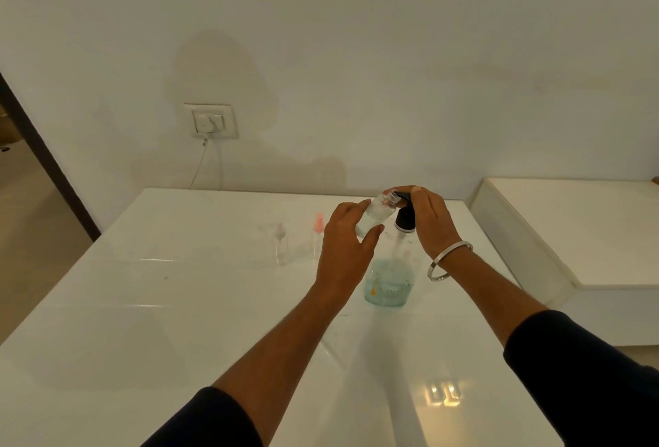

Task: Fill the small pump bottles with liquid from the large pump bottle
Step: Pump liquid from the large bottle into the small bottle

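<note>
While the wall socket [210, 121] with its plug and dangling white cable sits in the upper left of the frame, the work itself lies to the right of centre on the glossy white bench [178, 304]. Furthest left on it stands a clear small pump bottle [279, 243] with a pale pump top, and just right of it a second one with a pink pump top [317, 238]; both look empty, though they are too faint to be sure, and probably wait their turn. Next comes the left hand [347, 243], its fingers and thumb curled round an uncapped small bottle [374, 216], which it holds tilted so that the open neck points up at the spout of the large pump bottle [390, 268]; that tilt seems meant to catch the stream without spilling. This little bottle appears to hold some pale liquid already, perhaps about half its height. The large bottle stands upright on the bench, clear-walled, with blue-green liquid only in its lower part and the dip tube showing above. Over its black pump head [404, 213] lies the right hand [429, 220], fingers curved down across the top, apparently pressing to dispense. A metal bangle [450, 261] circles that wrist. At the right edge of the frame lies a low white platform [570, 232].
</note>
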Demonstrator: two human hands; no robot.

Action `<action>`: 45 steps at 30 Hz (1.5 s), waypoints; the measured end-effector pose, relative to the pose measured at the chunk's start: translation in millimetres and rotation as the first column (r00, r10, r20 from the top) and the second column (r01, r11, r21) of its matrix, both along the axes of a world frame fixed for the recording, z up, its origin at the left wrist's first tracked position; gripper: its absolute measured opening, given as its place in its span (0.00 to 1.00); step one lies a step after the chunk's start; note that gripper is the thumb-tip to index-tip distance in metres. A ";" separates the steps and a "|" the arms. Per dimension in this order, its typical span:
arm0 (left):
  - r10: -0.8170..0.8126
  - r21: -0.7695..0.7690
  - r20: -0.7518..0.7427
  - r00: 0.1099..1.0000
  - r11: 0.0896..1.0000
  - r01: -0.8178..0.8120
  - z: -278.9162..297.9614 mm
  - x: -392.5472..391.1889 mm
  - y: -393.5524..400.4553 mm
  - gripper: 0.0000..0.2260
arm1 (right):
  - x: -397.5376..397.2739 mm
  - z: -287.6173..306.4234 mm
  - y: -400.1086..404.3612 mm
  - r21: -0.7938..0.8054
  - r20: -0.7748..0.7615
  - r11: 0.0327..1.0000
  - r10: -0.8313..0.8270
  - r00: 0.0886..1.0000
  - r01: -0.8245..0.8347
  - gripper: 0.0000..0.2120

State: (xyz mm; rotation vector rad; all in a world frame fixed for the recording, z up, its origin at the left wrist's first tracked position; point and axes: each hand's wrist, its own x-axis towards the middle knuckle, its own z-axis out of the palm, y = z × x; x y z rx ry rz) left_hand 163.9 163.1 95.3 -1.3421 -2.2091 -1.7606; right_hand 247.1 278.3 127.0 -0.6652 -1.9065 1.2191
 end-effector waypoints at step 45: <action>0.011 -0.006 0.025 1.000 1.000 -0.011 -5.1 1.7 1.8 0.19 | -1.1 2.1 -1.9 0.006 0.022 1.000 -0.009 1.000 0.009 0.17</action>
